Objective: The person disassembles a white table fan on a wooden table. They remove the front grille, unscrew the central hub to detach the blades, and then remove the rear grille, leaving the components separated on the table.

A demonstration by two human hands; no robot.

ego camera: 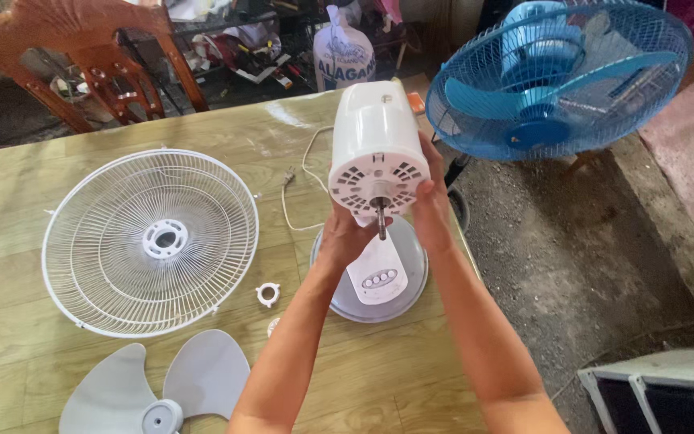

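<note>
Both hands grip the white fan motor housing (pixel 377 145) over the table's right edge: left hand (pixel 345 237) cupped beneath, right hand (pixel 430 205) wrapped along its side (fingers curled, pressed on plastic). Its shaft (pixel 381 219) points toward the person, above the round base (pixel 375 277).

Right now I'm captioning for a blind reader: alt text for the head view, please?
Both hands, left hand and right hand, hold a white fan motor housing above its round base on a wooden table. A white wire grille and grey blade lie to the left.
</note>
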